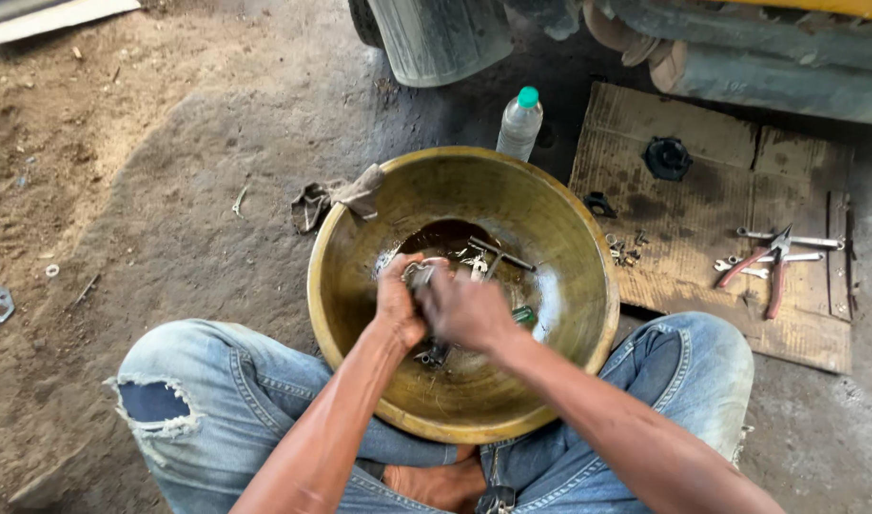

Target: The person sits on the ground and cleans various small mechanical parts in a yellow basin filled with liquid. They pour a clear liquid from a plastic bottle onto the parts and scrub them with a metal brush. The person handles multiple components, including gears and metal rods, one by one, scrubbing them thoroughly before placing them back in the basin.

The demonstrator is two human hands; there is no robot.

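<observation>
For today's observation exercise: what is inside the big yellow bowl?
Inside the bowl lie dark liquid, a metal rod and small metal parts. The left hand and right hand cover whatever they grip and the bottom beneath them.

One head-worn camera looks steeply down, close over the brass bowl (550,219) between the knees.

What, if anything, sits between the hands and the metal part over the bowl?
Nothing visible. The left hand and right hand are both already closed around the small metal part, above the dark liquid in the brass bowl. Other loose metal pieces lie in the bowl beyond them.
</observation>
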